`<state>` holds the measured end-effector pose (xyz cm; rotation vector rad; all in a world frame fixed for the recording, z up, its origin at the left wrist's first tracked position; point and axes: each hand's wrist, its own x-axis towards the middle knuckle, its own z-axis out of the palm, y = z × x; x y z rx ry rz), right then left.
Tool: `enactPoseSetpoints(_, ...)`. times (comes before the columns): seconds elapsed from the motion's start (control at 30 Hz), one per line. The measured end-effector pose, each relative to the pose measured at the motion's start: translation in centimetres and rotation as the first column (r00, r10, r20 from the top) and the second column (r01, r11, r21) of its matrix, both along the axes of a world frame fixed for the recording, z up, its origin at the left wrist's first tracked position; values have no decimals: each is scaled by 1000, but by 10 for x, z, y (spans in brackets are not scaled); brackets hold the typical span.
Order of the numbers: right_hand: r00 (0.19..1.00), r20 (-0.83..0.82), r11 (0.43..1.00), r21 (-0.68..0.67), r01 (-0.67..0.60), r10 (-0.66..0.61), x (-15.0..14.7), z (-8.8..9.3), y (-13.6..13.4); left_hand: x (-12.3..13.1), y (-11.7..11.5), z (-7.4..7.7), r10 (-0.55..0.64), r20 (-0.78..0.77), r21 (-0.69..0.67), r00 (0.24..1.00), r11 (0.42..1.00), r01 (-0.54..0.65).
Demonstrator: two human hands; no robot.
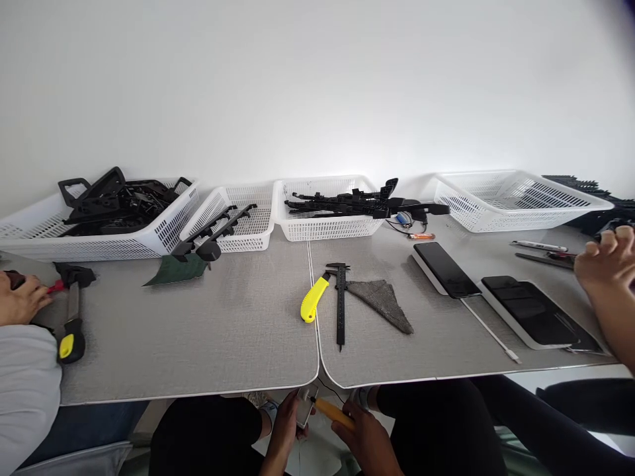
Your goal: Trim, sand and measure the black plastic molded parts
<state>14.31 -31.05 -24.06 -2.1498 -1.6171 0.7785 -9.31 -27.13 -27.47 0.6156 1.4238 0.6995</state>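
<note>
Below the table's front edge, my left hand (284, 426) is closed around a small pale, flat rectangular piece (303, 411). My right hand (368, 439) grips a tool with a yellow-orange handle (333, 414), its dark end pointing left and touching or close to the piece. The tool's exact kind cannot be made out. A thin dark cord (328, 389) runs near it. On the table above my hands lie a yellow utility knife (314, 301), a black caliper (340, 307) and a grey cloth piece (381, 301).
White baskets line the wall; the left basket (119, 248) and middle basket (327, 230) hold black plastic parts. Phones or power banks (446, 270) and a white cable (491, 330) lie right. A co-worker's hand (22, 297) is at left, another person's hand (608, 264) at right.
</note>
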Motion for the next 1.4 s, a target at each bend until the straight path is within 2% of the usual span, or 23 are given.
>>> enactPoseSetpoints(0.27, 979, -154, 977, -145, -155, 132, -6, 15, 4, 1, -1, 2, 6, -22, 15, 1000, 1000, -6)
enactPoseSetpoints(0.53, 943, -244, 940, -201, -276, 225, -16, 39, 1, 1, -1, 4, 25, -39, -10, 999, 1000, -25)
enactPoseSetpoints(0.73, 962, -203, 944, -238, -230, 183, -16, 39, 4, 0, 0, 1, 15, -17, -10, 1000, 1000, -15)
enactPoseSetpoints(1.0, 979, -148, 960, -222, -172, 141, -11, 36, 8, -3, 1, -7, 17, 3, -25, 1000, 1000, -17)
enactPoseSetpoints(1.4, 973, -171, 953, -235, -193, 155, -10, 43, 9, -4, 1, -9, 14, 15, -29, 1000, 999, -14)
